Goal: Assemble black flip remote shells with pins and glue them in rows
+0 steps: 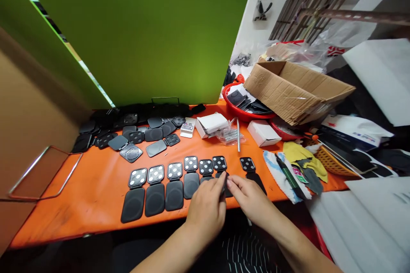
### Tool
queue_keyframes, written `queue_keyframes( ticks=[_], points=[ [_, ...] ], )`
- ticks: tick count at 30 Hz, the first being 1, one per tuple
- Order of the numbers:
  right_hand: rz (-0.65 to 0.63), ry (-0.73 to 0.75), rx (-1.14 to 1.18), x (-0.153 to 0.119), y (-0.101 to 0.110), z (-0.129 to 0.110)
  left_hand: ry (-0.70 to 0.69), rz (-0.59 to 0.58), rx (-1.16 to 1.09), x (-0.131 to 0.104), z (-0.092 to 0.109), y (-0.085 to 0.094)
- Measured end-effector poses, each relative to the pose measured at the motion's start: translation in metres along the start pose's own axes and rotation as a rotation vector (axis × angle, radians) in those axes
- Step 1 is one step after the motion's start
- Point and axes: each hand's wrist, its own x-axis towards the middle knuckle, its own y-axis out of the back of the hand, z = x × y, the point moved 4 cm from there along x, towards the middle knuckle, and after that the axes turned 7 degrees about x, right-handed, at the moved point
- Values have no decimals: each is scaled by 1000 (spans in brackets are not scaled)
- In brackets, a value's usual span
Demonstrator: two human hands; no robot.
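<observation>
While the left hand (206,204) and right hand (253,198) pinch a mostly hidden dark part (226,182) between them, hinged black pads (155,199) sit lined up on the orange table (80,204), 9 to 11 o'clock from the hands. Farther: white box (212,122) at 12, red basin (238,111) at 1, green panel (150,34) at 11.

Your left hand (206,207) and right hand (248,196) are bare, as are both forearms (174,243); the dark cloth (245,254) with thin, pale wavy lines seems to be your clothing.
</observation>
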Motion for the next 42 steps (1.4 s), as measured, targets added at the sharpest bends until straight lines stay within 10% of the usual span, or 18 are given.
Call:
queue_keyframes(
  ticks=[13,22,29,35,42],
  points=[
    [-118,-463,863,-13,-48,23,-25,-134,237,-42,-2,-9],
    [1,-403,1012,-15,-35,29,197,-52,-452,-14,-8,-4],
    [127,-221,313,-35,-9,61,622,-3,-1033,25,-26,-50],
    [221,-214,81,-29,20,98,393,-56,-684,51,-27,-77],
    [226,-241,-422,14,46,111,-251,-307,365,21,-24,-87]
  ],
)
